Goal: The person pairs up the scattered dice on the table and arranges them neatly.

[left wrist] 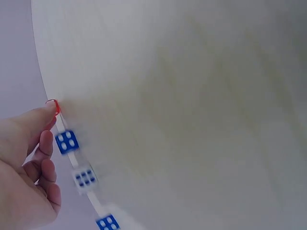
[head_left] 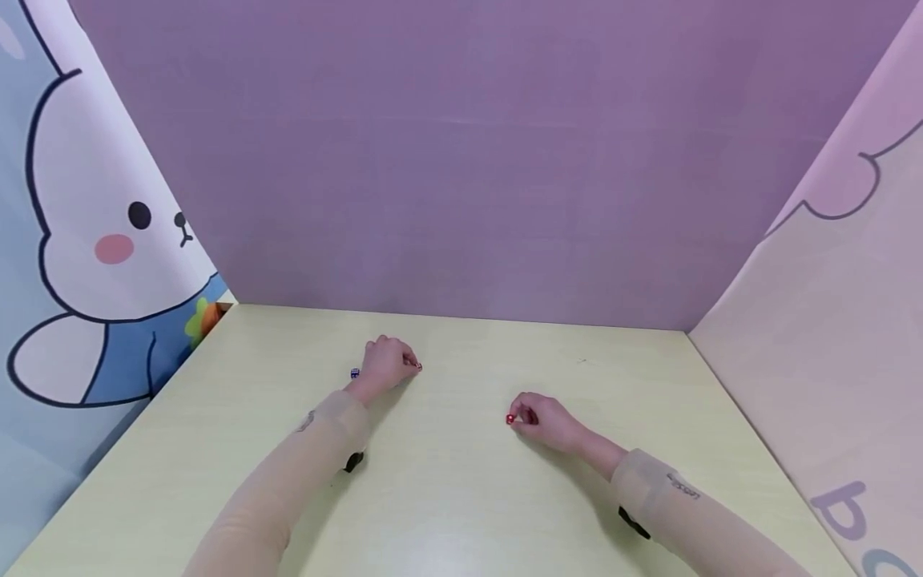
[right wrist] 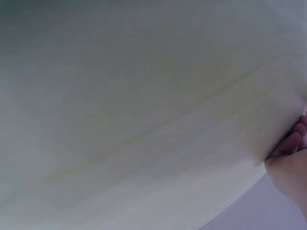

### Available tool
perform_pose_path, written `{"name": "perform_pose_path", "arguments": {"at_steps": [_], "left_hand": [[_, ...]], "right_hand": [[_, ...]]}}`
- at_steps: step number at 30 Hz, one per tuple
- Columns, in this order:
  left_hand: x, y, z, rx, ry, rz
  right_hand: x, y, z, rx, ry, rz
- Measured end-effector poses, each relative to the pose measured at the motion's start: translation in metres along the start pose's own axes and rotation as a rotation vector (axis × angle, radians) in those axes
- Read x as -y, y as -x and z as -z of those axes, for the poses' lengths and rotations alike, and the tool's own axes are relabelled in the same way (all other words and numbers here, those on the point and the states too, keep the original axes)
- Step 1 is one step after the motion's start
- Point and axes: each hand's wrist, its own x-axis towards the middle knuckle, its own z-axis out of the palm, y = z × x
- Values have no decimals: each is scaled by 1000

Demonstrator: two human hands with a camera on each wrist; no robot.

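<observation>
- Displayed in the red die (head_left: 509, 419) a bright, glossy finish, plastic in look.
- Showed in the blue dice (left wrist: 67, 142) and the white die (left wrist: 85, 178) smooth, plastic-like faces.
- Presented in the tabletop (head_left: 447, 505) a smooth, pale, wood-like board with a soft sheen.
- Appeared in the purple backdrop (head_left: 490, 160) as matt, faintly creased sheeting, whether cloth or paper unclear.
- Exhibited in the printed side panels (head_left: 108, 280) smooth, mostly matt sheeting.
- Looked, in the beige sleeves (head_left: 252, 497), like matt cloth with soft wrinkles.

Left hand (head_left: 388, 362) pinching (lower fingers (left wrist: 48, 170) curled), right hand (head_left: 550, 421) pinching, sleeved arms (head_left: 281, 473) extended
</observation>
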Motion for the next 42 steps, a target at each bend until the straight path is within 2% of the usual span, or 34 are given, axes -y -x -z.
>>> {"name": "perform_pose_path", "arguments": {"at_steps": [12,24,32,42], "left_hand": [[-32,-2,-19,33,66,-76],[-68,21,-29,110,161,-212],[-90,35,-34,134,190,-181],[-114,41,-39,136,183,-192]], "right_hand": [[-1,-1,-1,-3,5,-14],[-1,-1,-3,-14,15,-22],[-5,-1,-4,-23,23,-15],[-5,-2,-3,-19,-9,-29]]}}
